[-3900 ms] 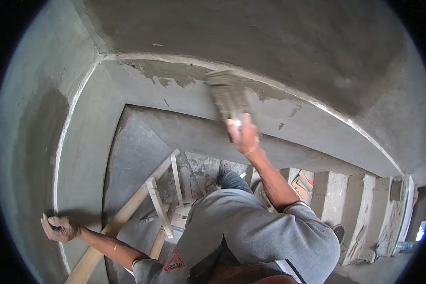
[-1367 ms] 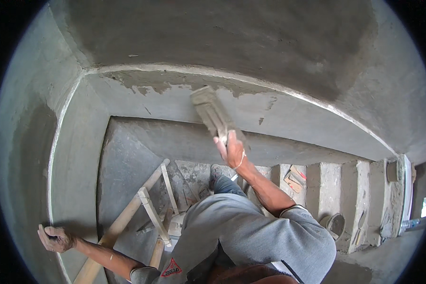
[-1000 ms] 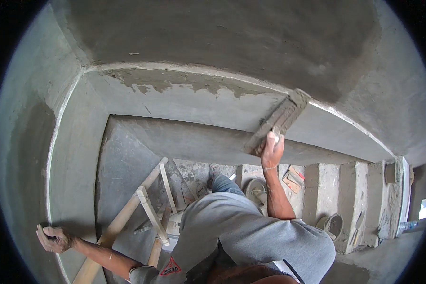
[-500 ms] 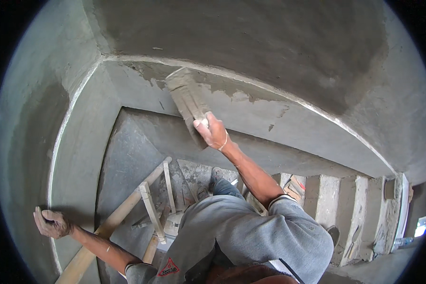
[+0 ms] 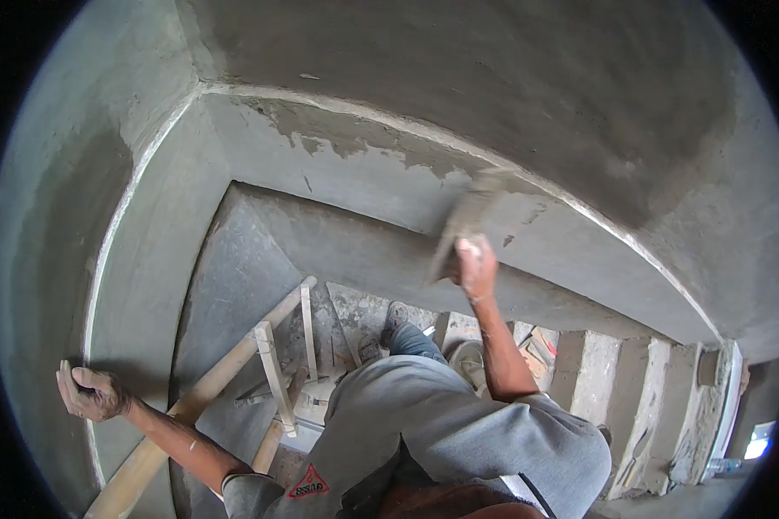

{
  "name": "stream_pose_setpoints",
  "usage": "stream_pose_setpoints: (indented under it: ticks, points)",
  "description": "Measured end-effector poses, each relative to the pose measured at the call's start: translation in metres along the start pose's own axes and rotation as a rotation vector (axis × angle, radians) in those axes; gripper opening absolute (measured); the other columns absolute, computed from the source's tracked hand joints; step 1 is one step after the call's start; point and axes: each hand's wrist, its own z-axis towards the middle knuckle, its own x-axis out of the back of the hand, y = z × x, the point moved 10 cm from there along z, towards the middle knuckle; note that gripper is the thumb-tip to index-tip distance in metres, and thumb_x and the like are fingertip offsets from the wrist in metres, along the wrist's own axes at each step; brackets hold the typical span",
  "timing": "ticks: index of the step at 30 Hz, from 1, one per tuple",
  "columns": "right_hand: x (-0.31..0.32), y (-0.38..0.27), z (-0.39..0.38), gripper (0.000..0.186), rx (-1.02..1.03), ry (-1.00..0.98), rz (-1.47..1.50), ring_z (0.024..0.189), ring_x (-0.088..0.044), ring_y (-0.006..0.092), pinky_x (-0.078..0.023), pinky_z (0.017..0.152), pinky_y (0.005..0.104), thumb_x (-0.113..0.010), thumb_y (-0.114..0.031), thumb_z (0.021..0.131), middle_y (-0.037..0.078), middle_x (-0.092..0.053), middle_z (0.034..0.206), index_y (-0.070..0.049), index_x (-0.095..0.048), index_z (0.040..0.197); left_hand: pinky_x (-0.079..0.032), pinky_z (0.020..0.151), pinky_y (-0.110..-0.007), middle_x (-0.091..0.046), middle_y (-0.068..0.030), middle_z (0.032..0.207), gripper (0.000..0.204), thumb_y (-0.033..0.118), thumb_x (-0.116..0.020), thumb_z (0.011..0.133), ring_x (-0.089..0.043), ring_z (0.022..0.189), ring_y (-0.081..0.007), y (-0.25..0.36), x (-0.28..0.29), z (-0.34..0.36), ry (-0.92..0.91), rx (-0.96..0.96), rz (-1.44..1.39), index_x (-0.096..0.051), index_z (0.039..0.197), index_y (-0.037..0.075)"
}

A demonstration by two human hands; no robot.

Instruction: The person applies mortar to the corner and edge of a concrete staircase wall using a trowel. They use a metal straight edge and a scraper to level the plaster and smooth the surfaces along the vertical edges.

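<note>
A plastering float, coated in grey mortar and smeared by motion, is gripped in my right hand. Its blade stands near the pale sloped band under the white edge line, where wet plaster darkens the upper part. Whether the blade touches the surface I cannot tell. My left hand is at the left wall, by the white line, with its fingers loosely bent and the thumb apart. Nothing shows in it, and the blur does not hide it.
A round wooden pole slants up beneath my left forearm, joined to a timber frame. Concrete steps descend at the right, with a small trowel lying on one. My shoes stand on the rough floor below.
My right hand has swept the float to the right along the band and turned it from leaning left to leaning right. My left hand stays by the wall.
</note>
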Motion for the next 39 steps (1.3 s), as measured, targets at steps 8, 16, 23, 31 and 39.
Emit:
stream_pose_setpoints:
  ticks: [8,16,23,31,39]
  points:
    - [-0.08,-0.029,0.009,0.031,0.047,-0.195,0.006,0.053,-0.05,0.0293,-0.042,0.051,0.0367,-0.06,-0.032,0.084,0.016,-0.051,0.06,-0.002,-0.051,0.081,-0.048,0.077,-0.032,-0.066,-0.0076,0.088,0.014,0.012,-0.055,0.088,-0.062,0.083,-0.0233,0.001,-0.005,0.002,-0.003,0.021,0.03,-0.063,0.089,0.001]
    - [0.027,0.049,-0.015,0.024,-0.208,0.069,0.22,0.05,-0.046,0.0053,-0.038,0.044,0.0201,-0.052,-0.026,0.089,-0.002,-0.048,0.062,-0.003,-0.054,0.093,-0.048,0.077,-0.032,-0.066,-0.0077,0.088,0.013,0.01,-0.054,0.087,-0.062,0.084,-0.0238,0.001,-0.005,0.0,-0.038,-0.003,0.028,-0.063,0.09,0.001]
    - [-0.135,-0.038,0.019,0.031,0.057,-0.173,0.084,0.054,-0.051,0.0276,-0.042,0.053,0.0371,-0.059,-0.031,0.084,0.018,-0.055,0.064,-0.001,-0.052,0.081,-0.049,0.079,-0.033,-0.065,-0.0091,0.09,0.013,0.009,-0.053,0.087,-0.06,0.089,-0.024,-0.002,-0.005,0.0,-0.071,0.065,0.024,-0.063,0.091,0.001]
    - [-0.201,-0.099,0.025,0.029,0.106,-0.379,0.111,0.059,-0.054,0.0414,-0.041,0.051,0.0419,-0.06,-0.026,0.083,0.022,-0.054,0.063,-0.001,-0.045,0.086,-0.048,0.08,-0.033,-0.065,-0.0084,0.09,0.014,0.01,-0.051,0.088,-0.059,0.089,-0.0241,0.001,-0.007,0.003,-0.082,0.078,0.017,-0.062,0.092,0.002]
    - [-0.108,-0.049,0.031,0.025,-0.002,-0.042,0.504,0.05,-0.051,0.0116,-0.041,0.046,0.0257,-0.048,-0.02,0.091,0.005,-0.051,0.06,0.002,-0.037,0.094,-0.049,0.08,-0.034,-0.065,-0.0089,0.09,0.014,0.009,-0.052,0.087,-0.059,0.087,-0.024,0.005,-0.009,0.003,-0.09,0.045,0.038,-0.062,0.091,0.001]
